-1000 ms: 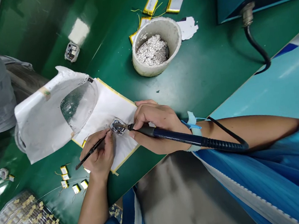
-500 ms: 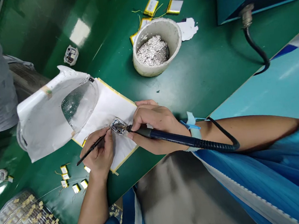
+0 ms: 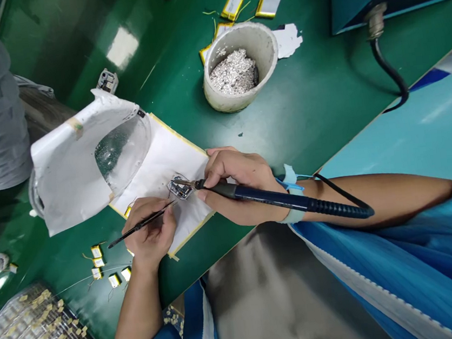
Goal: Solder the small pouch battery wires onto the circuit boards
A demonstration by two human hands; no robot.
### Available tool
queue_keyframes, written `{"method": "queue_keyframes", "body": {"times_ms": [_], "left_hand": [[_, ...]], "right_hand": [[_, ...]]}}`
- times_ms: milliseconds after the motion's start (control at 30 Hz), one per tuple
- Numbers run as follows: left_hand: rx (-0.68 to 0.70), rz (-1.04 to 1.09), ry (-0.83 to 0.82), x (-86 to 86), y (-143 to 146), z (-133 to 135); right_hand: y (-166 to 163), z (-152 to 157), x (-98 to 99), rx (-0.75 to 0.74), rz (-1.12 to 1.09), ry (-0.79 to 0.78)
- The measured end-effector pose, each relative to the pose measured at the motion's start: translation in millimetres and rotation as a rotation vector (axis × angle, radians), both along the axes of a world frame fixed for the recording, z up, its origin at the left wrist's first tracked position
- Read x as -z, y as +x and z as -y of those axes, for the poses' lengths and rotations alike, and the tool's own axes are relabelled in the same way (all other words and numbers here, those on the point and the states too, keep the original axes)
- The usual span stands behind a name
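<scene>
Right fingers (image 3: 218, 169) grip a soldering iron (image 3: 270, 195), left fingers (image 3: 169, 221) tweezers (image 3: 139, 224); a circuit board (image 3: 177, 191) lies between.

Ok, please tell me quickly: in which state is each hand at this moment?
Left hand: closed, holding a thin dark tool, probably tweezers.
Right hand: closed, holding a soldering iron by its handle.

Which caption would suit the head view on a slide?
Right hand holds a soldering iron at a small circuit board; left hand holds tweezers.
</scene>
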State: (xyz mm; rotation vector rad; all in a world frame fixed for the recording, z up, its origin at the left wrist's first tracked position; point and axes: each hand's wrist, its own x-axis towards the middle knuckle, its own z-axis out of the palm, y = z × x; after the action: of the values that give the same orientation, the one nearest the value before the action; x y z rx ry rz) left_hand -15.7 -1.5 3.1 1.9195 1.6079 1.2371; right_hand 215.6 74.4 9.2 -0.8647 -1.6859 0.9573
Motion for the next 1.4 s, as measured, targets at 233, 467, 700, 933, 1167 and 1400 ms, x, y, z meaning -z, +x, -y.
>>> {"method": "queue_keyframes", "body": {"times_ms": [233,467,700,933,1167,1400], "left_hand": [[0.014,-0.086,-0.069,-1.5,-3,1],[-0.237,0.022,-0.077,5.2,6,-2],[-0.387,-0.050,-0.212,8.2,8,-4],[-0.396,-0.028,-0.207,9.7,8,-5],[-0.412,-0.016,-0.223,8.8,8,-6],[-0.382,0.038,-0.202,11.7,8,-8]], "right_hand": [[0,0,0.4,-0.003,-0.008,-0.024],[-1,-1,0.5,0.007,-0.013,-0.008],[0,0,0.3,-0.013,0.049,-0.010],[-2,-1,0.8,-0.014,0.062,0.013],[-1,-1,-0.5,-0.044,0.081,0.006],[-1,0,0.8,0.087,-0.050,-0.006]]}}
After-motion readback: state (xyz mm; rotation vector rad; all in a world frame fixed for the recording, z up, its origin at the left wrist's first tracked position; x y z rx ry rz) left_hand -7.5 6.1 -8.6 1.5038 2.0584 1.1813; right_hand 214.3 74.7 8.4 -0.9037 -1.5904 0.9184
